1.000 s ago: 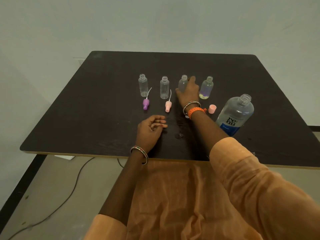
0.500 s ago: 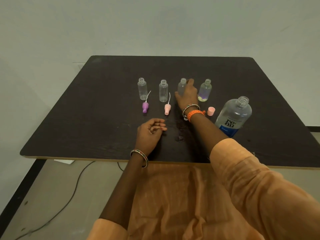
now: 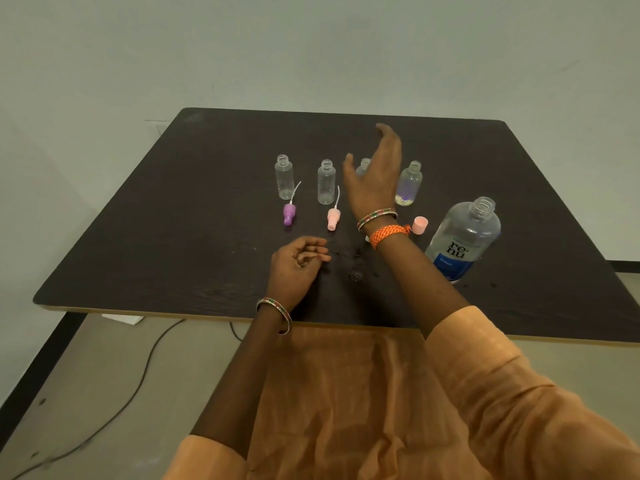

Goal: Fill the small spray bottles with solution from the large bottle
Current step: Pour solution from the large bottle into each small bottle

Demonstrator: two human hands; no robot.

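Far-left small bottle (image 3: 284,177) and 2nd small bottle (image 3: 326,182), mid-frame, both uncapped and look empty to me. Purple sprayer (image 3: 289,213) and pink sprayer (image 3: 334,218) lie flat just below them, dip tubes pointing up-frame. My left hand (image 3: 297,268), centre-low in frame, rests on the table (image 3: 173,237) w/ fingers loosely curled, holding nothing.

My right hand (image 3: 375,174) hovers raised, fingers straight and spread, gripping nothing; it hides most of the 3rd small bottle (image 3: 363,167), so can't tell its fill. 4th small bottle (image 3: 409,183) has a bit of liquid at the bottom, hardly a fill. Pink cap (image 3: 419,225) sits just right of my wrist. Large bottle (image 3: 464,240), right of centre, open-necked, upright.

So I'd judge: barely begun, at least 3 to fill, then sprayers back on.

Room: plenty of bare tabletop at frame left and top. Large bottle stands fairly near the table's right edge; my forearm passes close beside it, knock risk.
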